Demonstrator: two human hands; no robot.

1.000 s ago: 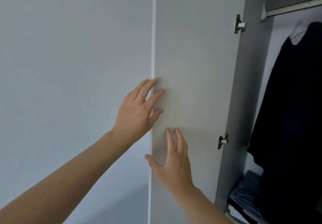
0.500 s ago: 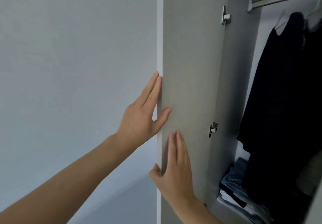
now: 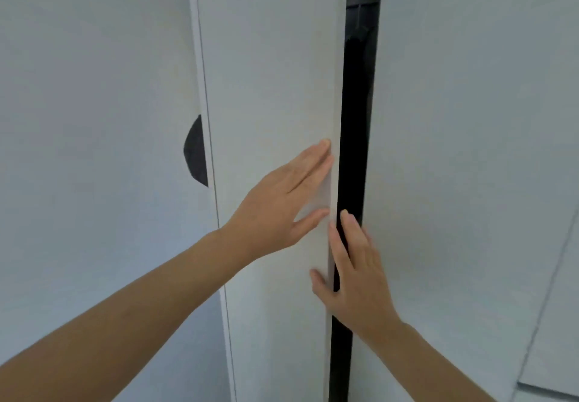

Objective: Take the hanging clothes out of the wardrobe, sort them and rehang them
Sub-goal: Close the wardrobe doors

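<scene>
Nearest, the right hand (image 3: 354, 279) lies flat with straight fingers at the free edge of the wardrobe door (image 3: 275, 88), thumb on its front face. Just above, the left hand (image 3: 282, 204) presses open-palmed on that face, gripping nothing. Beyond, a dark garment (image 3: 357, 66) hangs in the narrow gap.

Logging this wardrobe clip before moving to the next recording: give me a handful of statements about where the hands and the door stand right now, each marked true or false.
1. The left hand lies flat on the door. True.
2. The right hand grips a hanger. False: it rests at the door's edge, thumb on the front.
3. A narrow dark gap shows beside the door. True.
4. The wardrobe stands wide open. False: only a slit is open.
5. A dark garment shows in the gap. True.
</scene>
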